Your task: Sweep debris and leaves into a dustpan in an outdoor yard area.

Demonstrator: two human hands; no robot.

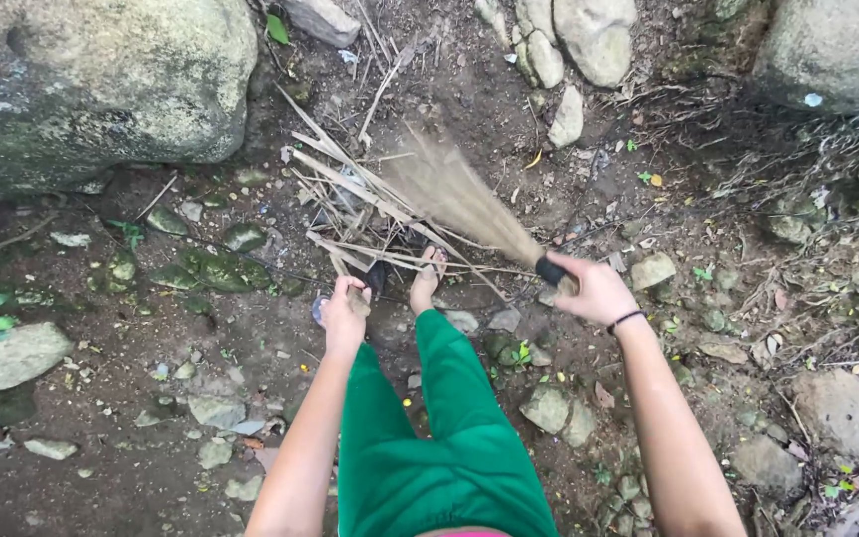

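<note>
The right hand [597, 290] is clamped on a straw broom [459, 194] whose bristles brush dry palm stalks [350, 214] on the dirt ground [131, 398]; the left hand [345, 313] grips one stalk's end.

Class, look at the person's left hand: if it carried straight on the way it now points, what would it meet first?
The left hand points up-frame toward the pile of dry stalks on the dirt. It would probably meet those stalks first, though depth is hard to judge from above.
</note>
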